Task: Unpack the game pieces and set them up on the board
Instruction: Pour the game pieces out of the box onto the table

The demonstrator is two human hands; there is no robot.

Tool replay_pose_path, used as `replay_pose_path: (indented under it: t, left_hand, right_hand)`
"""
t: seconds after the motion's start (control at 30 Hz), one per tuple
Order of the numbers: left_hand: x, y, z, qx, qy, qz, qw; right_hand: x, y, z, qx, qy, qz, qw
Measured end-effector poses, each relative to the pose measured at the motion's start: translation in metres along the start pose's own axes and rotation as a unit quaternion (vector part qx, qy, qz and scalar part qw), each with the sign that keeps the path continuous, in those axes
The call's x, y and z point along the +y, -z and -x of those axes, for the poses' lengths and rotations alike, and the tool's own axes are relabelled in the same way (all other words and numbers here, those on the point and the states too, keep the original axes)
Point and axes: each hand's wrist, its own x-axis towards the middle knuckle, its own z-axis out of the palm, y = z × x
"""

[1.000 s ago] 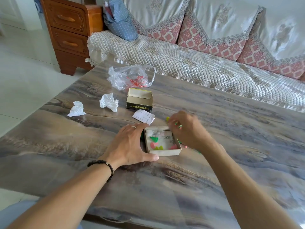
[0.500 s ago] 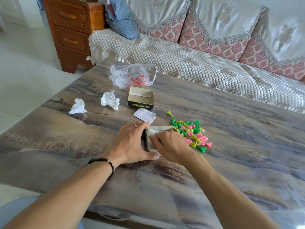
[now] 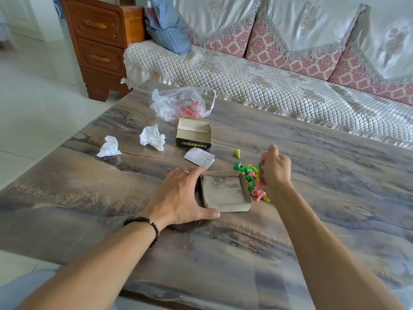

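Grip: left hand [image 3: 178,195] braces tray [image 3: 224,190]; right hand [image 3: 275,170], fingers curled, over game pieces [image 3: 251,177], hold unclear.
Surface: marbled table [image 3: 312,220], sofa [image 3: 245,86] behind.
Clutter: box lid [image 3: 194,135], plastic bag [image 3: 181,105], tissues [image 3: 153,137].

The left hand [image 3: 178,195] is lying flat with fingers spread, cupping the left side of the shallow box [image 3: 225,191], thumb along its near edge. The right hand [image 3: 275,170] is hovering just right of the box, fingers curled downward; its grasp is blurred.
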Motion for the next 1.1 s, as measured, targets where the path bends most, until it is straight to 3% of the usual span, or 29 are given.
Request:
replay_pose_path:
  t: [0.07,0.13,0.23,0.3,0.4,0.47,0.53,0.6,0.63,0.77,0.9,1.0,1.1]
  left_hand:
    - [0.000,0.000,0.000,0.001,-0.001,-0.001,1.000]
    - [0.000,-0.001,-0.001,0.003,-0.003,0.001,1.000]
    - [0.000,0.000,-0.001,0.010,-0.008,0.000,1.000]
    - [0.001,0.000,0.000,0.010,-0.008,0.001,1.000]
    - [0.002,0.000,0.000,0.006,-0.007,0.006,1.000]
    - [0.002,0.001,0.000,0.006,-0.005,0.011,1.000]
    - [0.003,0.002,0.001,0.006,-0.003,0.014,1.000]
    - [0.003,0.001,0.001,0.009,-0.004,0.012,1.000]
    - [0.002,0.000,0.000,0.012,-0.005,0.011,1.000]
    - [0.000,-0.003,-0.002,0.018,-0.014,0.000,1.000]
    - [-0.001,-0.003,-0.002,0.024,-0.018,0.007,1.000]
    - [-0.002,-0.003,-0.002,0.031,-0.022,0.006,0.999]
    - [-0.002,-0.004,-0.002,0.038,-0.034,0.006,0.999]
  right_hand:
    - [0.007,0.005,-0.012,0.034,0.006,0.045,0.998]
    - [0.015,0.010,-0.020,0.020,0.063,0.180,0.982]
    - [0.018,0.013,-0.018,-0.081,0.167,0.378,0.907]
    - [0.012,0.014,-0.012,-0.107,0.202,0.457,0.860]
    - [0.000,0.016,-0.001,-0.073,0.300,0.471,0.826]
    - [-0.008,0.014,0.013,-0.147,0.358,0.445,0.807]
    - [-0.009,0.006,0.031,-0.260,0.369,0.495,0.743]
    - [-0.005,-0.004,0.043,-0.286,0.378,0.572,0.670]
    - [-0.004,-0.007,0.044,-0.282,0.368,0.596,0.655]
    - [-0.005,-0.014,0.041,-0.310,0.285,0.617,0.665]
    - [-0.004,-0.022,0.041,-0.326,0.217,0.585,0.710]
    - [0.001,-0.023,0.044,-0.317,0.219,0.559,0.735]
    - [0.005,-0.020,0.050,-0.280,0.278,0.553,0.734]
